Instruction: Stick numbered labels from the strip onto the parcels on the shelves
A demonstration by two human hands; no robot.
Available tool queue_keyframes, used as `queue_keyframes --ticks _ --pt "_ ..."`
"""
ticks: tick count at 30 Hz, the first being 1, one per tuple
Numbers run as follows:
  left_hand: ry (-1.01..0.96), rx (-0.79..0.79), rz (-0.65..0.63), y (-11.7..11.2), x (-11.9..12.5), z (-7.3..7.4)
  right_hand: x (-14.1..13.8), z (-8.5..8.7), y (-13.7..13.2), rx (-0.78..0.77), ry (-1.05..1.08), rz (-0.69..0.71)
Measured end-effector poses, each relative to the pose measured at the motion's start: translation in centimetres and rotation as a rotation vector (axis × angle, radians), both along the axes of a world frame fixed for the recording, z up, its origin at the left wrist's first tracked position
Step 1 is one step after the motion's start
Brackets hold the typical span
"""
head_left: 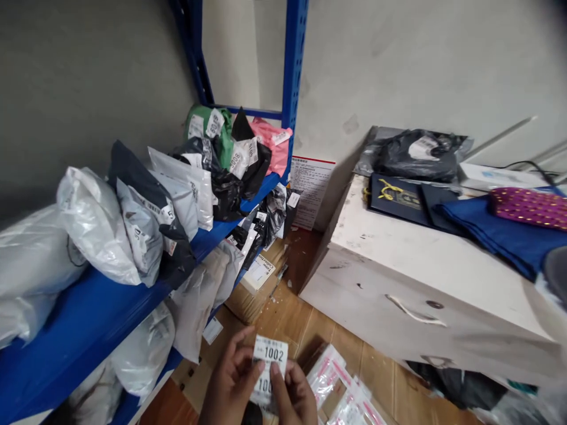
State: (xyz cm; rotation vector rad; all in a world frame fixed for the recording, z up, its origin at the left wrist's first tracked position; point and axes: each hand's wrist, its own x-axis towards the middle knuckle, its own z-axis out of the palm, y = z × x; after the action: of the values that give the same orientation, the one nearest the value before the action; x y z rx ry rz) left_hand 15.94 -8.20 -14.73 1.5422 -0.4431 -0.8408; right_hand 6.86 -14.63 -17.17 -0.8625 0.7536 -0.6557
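A white sheet of number labels (271,349) printed "1002" is held up low in the middle of the view, with a second, partly covered number below. My left hand (233,378) pinches its left side, thumb on the front. From the right, my right hand (295,392) grips the same sheet, its thumb over the lower number. Below the hands, a box wrapped in clear and pink-striped tape (336,378) lies on the wooden floor. The nearest shelf parcel to my left hand is a pale plastic mailer bag (195,307) on the lower level.
Blue shelving (110,307) at left carries several labelled parcels, among them a green parcel (224,139) and a pink parcel (270,141). A white cabinet (398,265) at right bears a black bag (411,156) and blue cloth (491,230). A printed notice (312,189) leans against the wall.
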Motion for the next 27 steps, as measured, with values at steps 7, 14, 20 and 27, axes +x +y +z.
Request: queue_keyframes --ticks 7,14,20,27 --pt "-1.290 0.898 -0.127 -5.5 9.1 5.4 11.2 2.9 -6.9 -0.701 0.093 0.054" --pt "-1.459 1.149 -0.196 -6.3 13.7 6.3 21.8 0.9 -10.5 -1.199 0.095 0.202" --pt "-1.650 1.250 -0.146 -2.8 13.3 6.5 22.2 -1.8 -12.7 -1.123 0.119 0.161" --pt "-1.592 0.987 -0.070 2.6 13.1 5.7 22.2 -2.6 -13.6 -1.015 0.150 0.091"
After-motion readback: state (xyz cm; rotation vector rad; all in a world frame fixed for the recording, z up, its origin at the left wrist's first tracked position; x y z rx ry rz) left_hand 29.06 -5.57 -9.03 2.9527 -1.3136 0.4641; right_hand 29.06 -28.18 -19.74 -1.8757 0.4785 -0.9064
